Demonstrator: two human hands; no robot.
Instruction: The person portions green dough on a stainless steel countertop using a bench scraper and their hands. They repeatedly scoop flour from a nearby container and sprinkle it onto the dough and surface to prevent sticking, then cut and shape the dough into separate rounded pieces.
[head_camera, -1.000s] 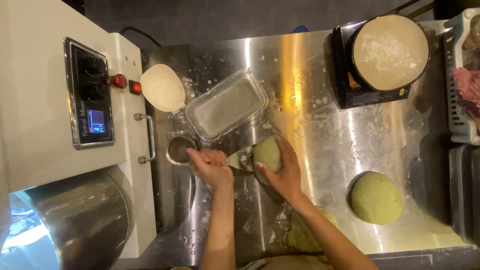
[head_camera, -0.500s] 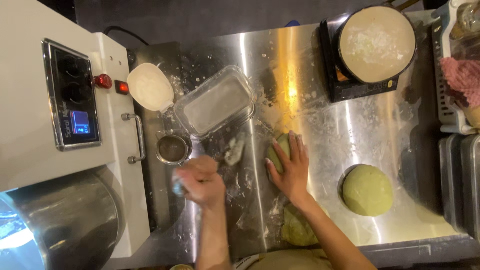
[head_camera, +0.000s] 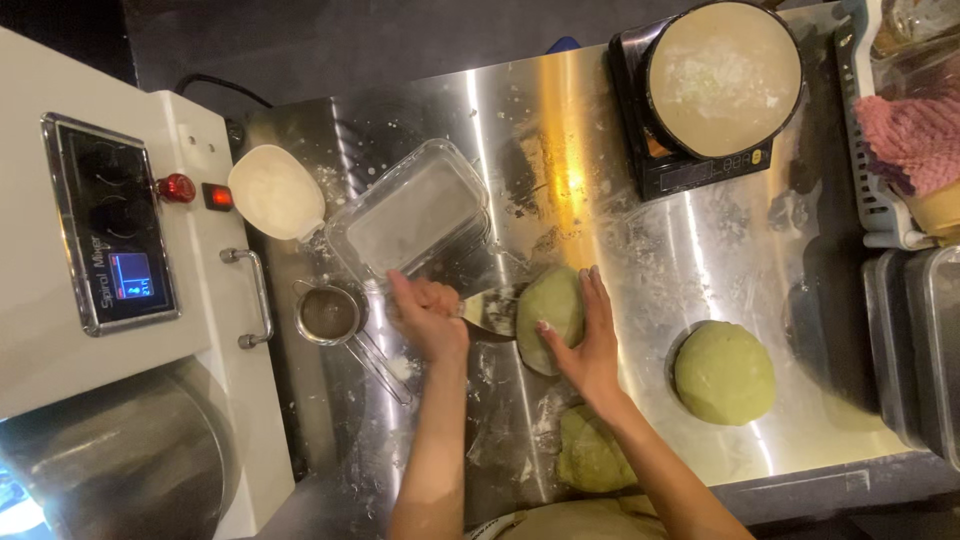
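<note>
At the middle of the flour-dusted stainless steel worktop (head_camera: 620, 250) the person's right hand (head_camera: 590, 345) lies flat with its fingers spread and pressed against the right flank of a pale green lump of dough (head_camera: 550, 315). The left hand (head_camera: 428, 315), at nine o'clock from that lump, is curled tight around the handle of a flat metal dough scraper (head_camera: 492, 312), whose blade touches the lump's left side.

At three o'clock from the hands, well apart, sits a smooth round green dough ball (head_camera: 724, 372). At six o'clock, just under the right wrist, lies a rougher green dough mass (head_camera: 590, 452). At eleven o'clock from the left hand stands a clear rectangular plastic container dusted with flour (head_camera: 412, 215), and just beyond it, further toward ten o'clock, a white rounded scoop-like bowl (head_camera: 275, 192). A small round metal sieve with a wire handle (head_camera: 328, 315) rests at nine o'clock, near the left hand.

Along the left edge stands a white dough mixer with a dark control panel (head_camera: 110, 240), its steel bowl (head_camera: 110, 470) below. At one o'clock, far off, a black kitchen scale (head_camera: 690, 165) carries a round floured pan (head_camera: 722, 78). At the right edge are a pale plastic basket (head_camera: 870, 150) holding a pink knitted cloth (head_camera: 915, 140) and metal trays (head_camera: 920, 350).
</note>
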